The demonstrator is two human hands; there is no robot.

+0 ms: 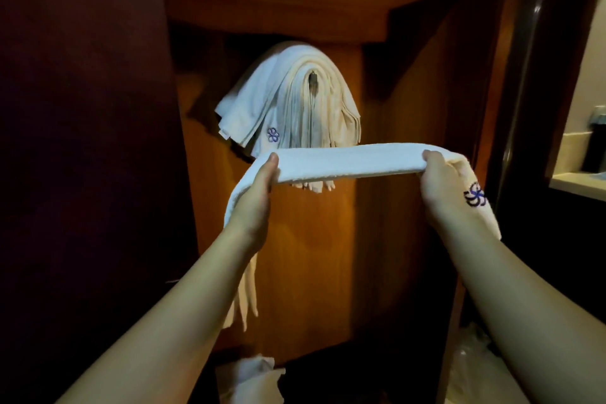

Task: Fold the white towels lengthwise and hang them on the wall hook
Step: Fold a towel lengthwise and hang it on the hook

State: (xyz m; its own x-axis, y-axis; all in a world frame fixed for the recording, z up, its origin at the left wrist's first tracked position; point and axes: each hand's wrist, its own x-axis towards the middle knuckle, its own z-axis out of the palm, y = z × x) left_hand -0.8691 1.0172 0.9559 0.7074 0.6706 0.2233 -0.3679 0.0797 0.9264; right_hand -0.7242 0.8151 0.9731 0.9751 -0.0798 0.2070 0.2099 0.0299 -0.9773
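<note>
A white towel [347, 161], folded into a long narrow band, is stretched level between my hands. My left hand [259, 193] grips its left part, and the end hangs down past my wrist. My right hand [442, 184] grips the right part, whose end drapes over the wrist and shows a purple flower mark. Just above and behind, several folded white towels [295, 98] hang draped over the wall hook [313, 82], whose metal tip shows between the layers. The held towel is below the hook, apart from it.
A wooden panel [328, 256] carries the hook, with a wooden shelf [278, 10] overhead. A dark red wall [82, 141] stands at the left. White cloth [252, 377] lies low on the floor, and more pale material [472, 367] at the lower right. A counter edge [577, 180] is far right.
</note>
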